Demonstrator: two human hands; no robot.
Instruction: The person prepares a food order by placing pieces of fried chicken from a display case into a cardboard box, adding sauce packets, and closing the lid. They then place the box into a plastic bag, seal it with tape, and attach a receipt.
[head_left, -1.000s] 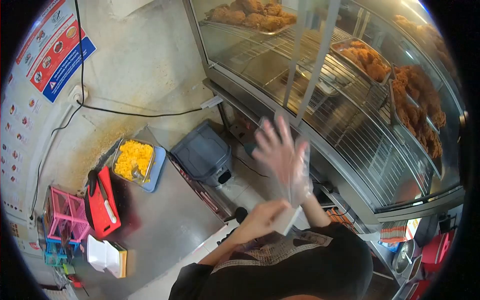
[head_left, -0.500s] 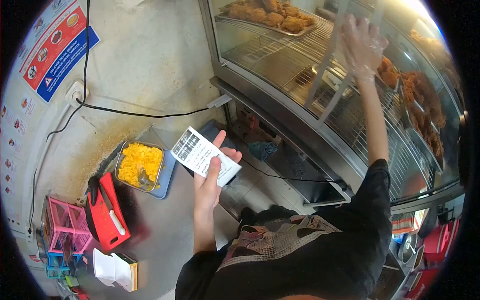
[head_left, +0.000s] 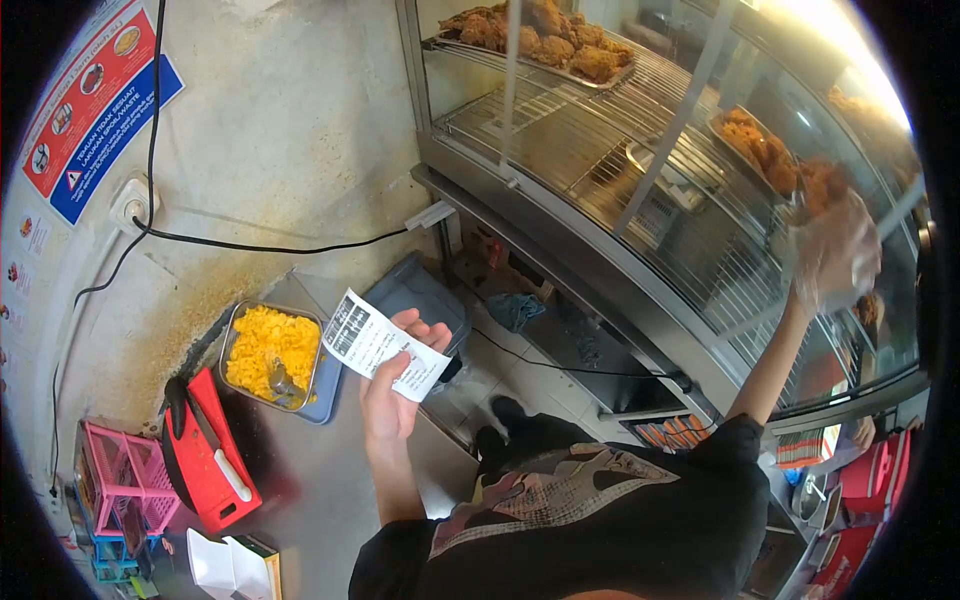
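Note:
A printed paper slip (head_left: 385, 350) is pinched between the thumb and fingers of my left hand (head_left: 390, 395), over the edge of the metal counter. My right hand (head_left: 838, 255), in a clear plastic glove, is at the right part of the glass display cabinet (head_left: 565, 215), near fried chicken (head_left: 765, 155) on a tray. Its fingers are blurred, and whether they hold anything cannot be made out. More fried chicken (head_left: 545, 40) lies on a tray at the cabinet's upper left.
A metal container of yellow food (head_left: 270, 350) with a scoop stands on the counter (head_left: 330, 500). Left of it, a white-handled knife (head_left: 232, 474) lies on a red board (head_left: 215, 450). Near these are pink baskets (head_left: 130, 480) and an open white box (head_left: 225, 565). A black cable (head_left: 290, 247) crosses the wall.
My right hand has moved right and down along the cabinet. My left hand, still holding the slip, sits slightly lower and further left. The view has shifted, and the cabinet's glass panel bars appear in different places.

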